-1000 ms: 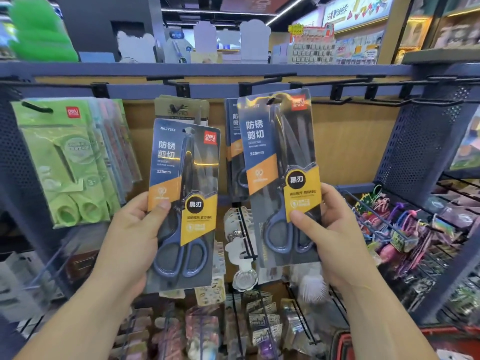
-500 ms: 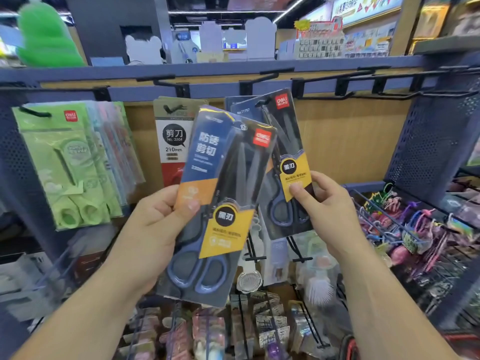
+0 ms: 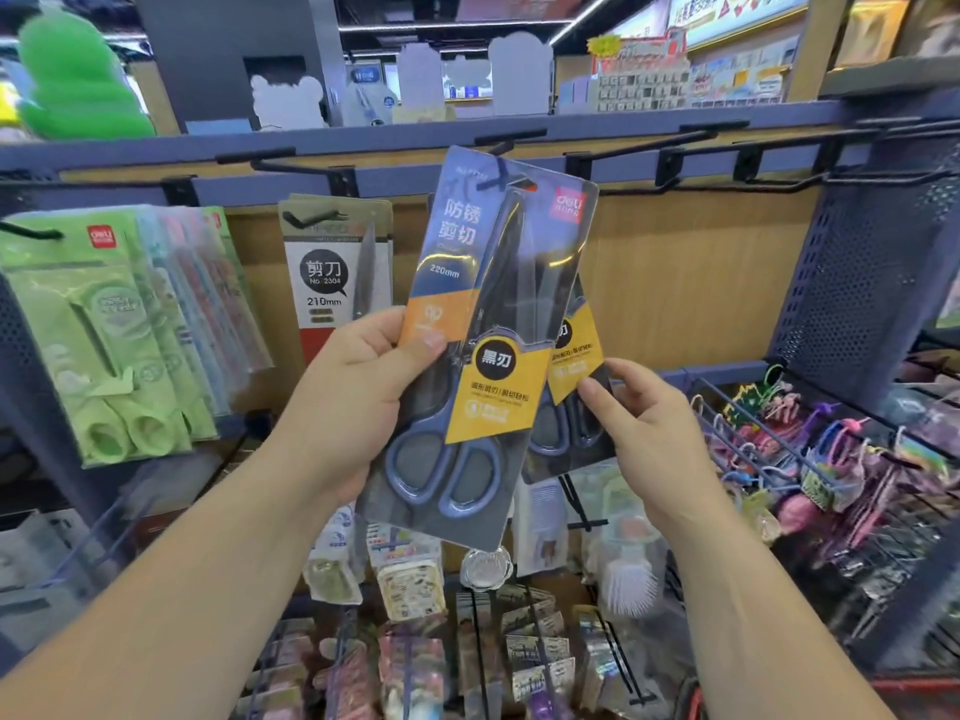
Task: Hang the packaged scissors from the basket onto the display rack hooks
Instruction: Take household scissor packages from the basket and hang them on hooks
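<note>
My left hand [image 3: 358, 402] grips a blue and yellow pack of scissors [image 3: 488, 335], tilted with its top at a black rack hook [image 3: 501, 145]. The hook's tip shows through the pack's top. Directly behind it another identical scissors pack [image 3: 574, 366] hangs from the same hook. My right hand [image 3: 644, 449] pinches that rear pack's lower right corner with thumb and fingers. The basket shows only as a red rim [image 3: 914, 685] at the bottom right.
A grey and red scissors pack [image 3: 332, 283] hangs left of mine, beside green packaged goods [image 3: 109, 345]. Bare black hooks [image 3: 691, 148] run along the blue rail to the right. Hair ties and trinkets [image 3: 810, 449] fill lower hooks at right; small packets [image 3: 410, 579] hang below.
My left hand carried its pack rightward and up, in front of the hung pack, to the hook. My right hand slid down to the hung pack's lower corner.
</note>
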Tool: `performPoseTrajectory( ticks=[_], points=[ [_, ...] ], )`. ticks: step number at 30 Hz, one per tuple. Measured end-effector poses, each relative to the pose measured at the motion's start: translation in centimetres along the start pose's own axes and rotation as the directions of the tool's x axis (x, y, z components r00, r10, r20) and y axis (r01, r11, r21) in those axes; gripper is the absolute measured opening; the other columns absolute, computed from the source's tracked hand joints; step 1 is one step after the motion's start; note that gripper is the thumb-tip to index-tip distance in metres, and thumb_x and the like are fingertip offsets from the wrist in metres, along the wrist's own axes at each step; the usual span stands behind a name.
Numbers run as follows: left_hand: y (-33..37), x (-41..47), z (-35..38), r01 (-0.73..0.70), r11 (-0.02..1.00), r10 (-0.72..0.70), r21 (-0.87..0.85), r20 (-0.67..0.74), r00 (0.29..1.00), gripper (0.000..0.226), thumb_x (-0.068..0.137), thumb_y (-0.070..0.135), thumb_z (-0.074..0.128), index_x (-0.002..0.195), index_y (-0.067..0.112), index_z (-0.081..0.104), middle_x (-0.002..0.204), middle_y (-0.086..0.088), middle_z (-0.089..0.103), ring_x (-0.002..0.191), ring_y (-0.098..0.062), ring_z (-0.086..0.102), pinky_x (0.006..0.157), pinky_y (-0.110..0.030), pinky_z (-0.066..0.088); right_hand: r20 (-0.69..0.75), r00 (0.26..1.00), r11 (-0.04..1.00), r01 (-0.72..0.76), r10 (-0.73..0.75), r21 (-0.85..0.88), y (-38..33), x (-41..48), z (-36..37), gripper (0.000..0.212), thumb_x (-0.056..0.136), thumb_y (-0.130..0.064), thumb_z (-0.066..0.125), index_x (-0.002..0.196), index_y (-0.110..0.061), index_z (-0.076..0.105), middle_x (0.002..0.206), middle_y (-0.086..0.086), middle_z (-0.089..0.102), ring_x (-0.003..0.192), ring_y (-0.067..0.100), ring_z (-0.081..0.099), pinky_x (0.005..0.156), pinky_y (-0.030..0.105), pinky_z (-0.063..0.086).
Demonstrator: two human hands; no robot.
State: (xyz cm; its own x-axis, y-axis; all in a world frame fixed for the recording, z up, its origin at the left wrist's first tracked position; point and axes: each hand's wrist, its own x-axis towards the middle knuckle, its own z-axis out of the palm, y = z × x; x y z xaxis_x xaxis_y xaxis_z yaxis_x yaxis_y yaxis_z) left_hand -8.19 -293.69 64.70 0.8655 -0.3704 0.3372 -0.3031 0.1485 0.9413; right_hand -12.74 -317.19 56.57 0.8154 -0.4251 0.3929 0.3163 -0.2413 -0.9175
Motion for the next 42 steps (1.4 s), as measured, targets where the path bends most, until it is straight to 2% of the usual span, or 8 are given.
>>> performPoseTrajectory(
  ticks=[8,12,16,21,24,30,37,42],
  points=[
    [-1.2,-0.7,-0.2,0.001,1.0,-0.002,-0.025,-0.035,0.999,0.026,0.106,0.011,0.052,0.11,0.011,0.078,0.109,-0.016,0.08,0.099,-0.032,0.076,0.093,-0.047,0.056,0.026,0.999,1.0,0.022,-0.021,-0.001,0.2,0.1,-0.1,0.018,0.102,-0.033,0.065,0.109,-0.047,0.074,0.095,0.0,0.078,0.099,0.032,0.071,0.093,0.06,0.054],
    [-1.7,0.0,0.3,0.011,1.0,-0.011,0.002,-0.069,0.998,0.021,0.103,0.015,0.06,0.099,0.018,0.081,0.106,-0.015,0.08,0.096,-0.031,0.074,0.096,-0.052,0.055,0.019,1.0,1.0,0.012,-0.012,0.021,0.7,0.3,0.1,0.015,0.101,-0.03,0.067,0.108,-0.04,0.076,0.086,-0.012,0.077,0.091,0.018,0.073,0.089,0.049,0.057],
    [-2.1,0.7,1.2,0.021,0.999,-0.017,0.036,-0.119,0.993,0.026,0.108,0.011,0.052,0.103,0.017,0.077,0.099,-0.006,0.082,0.09,-0.021,0.077,0.081,-0.037,0.059,0.027,1.0,0.999,0.001,-0.002,0.035,1.2,0.6,0.5,0.015,0.101,-0.033,0.067,0.112,-0.038,0.076,0.088,-0.012,0.078,0.092,0.013,0.071,0.083,0.038,0.054],
    [-3.7,3.6,2.1,0.026,0.991,0.003,0.133,-0.209,0.978,0.026,0.111,0.015,0.05,0.11,0.022,0.075,0.11,-0.004,0.081,0.111,-0.029,0.074,0.104,-0.052,0.056,-0.001,1.0,1.0,-0.009,0.009,0.011,1.6,1.9,2.3,0.014,0.101,-0.036,0.067,0.112,-0.033,0.075,0.081,-0.018,0.07,0.082,0.012,0.064,0.076,0.038,0.05],
    [-5.0,5.4,2.3,0.028,0.983,0.02,0.18,-0.259,0.966,0.021,0.107,0.03,0.054,0.107,0.026,0.075,0.109,-0.006,0.08,0.106,-0.032,0.073,0.106,-0.062,0.051,0.011,0.999,0.999,-0.036,0.036,-0.008,1.7,3.0,3.8,0.011,0.105,-0.034,0.061,0.106,-0.036,0.071,0.096,-0.009,0.074,0.092,0.016,0.067,0.083,0.039,0.052],
    [-7.6,7.0,2.1,-0.015,0.887,0.142,0.461,-0.241,0.96,0.027,0.106,0.039,0.053,0.103,0.016,0.065,0.097,-0.006,0.072,0.096,-0.03,0.067,0.087,-0.048,0.055,0.049,0.999,1.0,-0.011,0.012,-0.023,1.9,4.0,6.5,0.032,0.113,-0.041,0.036,0.106,-0.019,0.058,0.095,-0.005,0.065,0.083,0.005,0.056,0.077,0.032,0.044],
    [-8.4,8.4,1.8,-0.032,0.758,0.204,0.651,-0.19,0.96,0.019,0.107,0.029,0.056,0.101,0.012,0.061,0.085,0.006,0.062,0.077,-0.003,0.056,0.063,-0.022,0.04,0.051,0.998,0.986,0.033,-0.025,-0.162,2.4,6.1,7.7,0.032,0.109,-0.041,0.048,0.135,-0.023,0.048,0.107,-0.019,0.063,0.095,-0.005,0.058,0.069,0.006,0.038],
    [-8.5,8.1,1.3,0.011,0.745,0.165,0.667,-0.2,0.966,0.015,0.105,0.024,0.06,0.096,0.013,0.056,0.078,0.006,0.056,0.071,-0.013,0.053,0.062,-0.031,0.037,0.028,1.0,0.98,0.003,0.003,-0.2,2.4,6.5,7.7,0.032,0.108,-0.043,0.05,0.133,-0.023,0.052,0.113,-0.009,0.066,0.103,0.011,0.061,0.08,0.028,0.042]
  ],
)
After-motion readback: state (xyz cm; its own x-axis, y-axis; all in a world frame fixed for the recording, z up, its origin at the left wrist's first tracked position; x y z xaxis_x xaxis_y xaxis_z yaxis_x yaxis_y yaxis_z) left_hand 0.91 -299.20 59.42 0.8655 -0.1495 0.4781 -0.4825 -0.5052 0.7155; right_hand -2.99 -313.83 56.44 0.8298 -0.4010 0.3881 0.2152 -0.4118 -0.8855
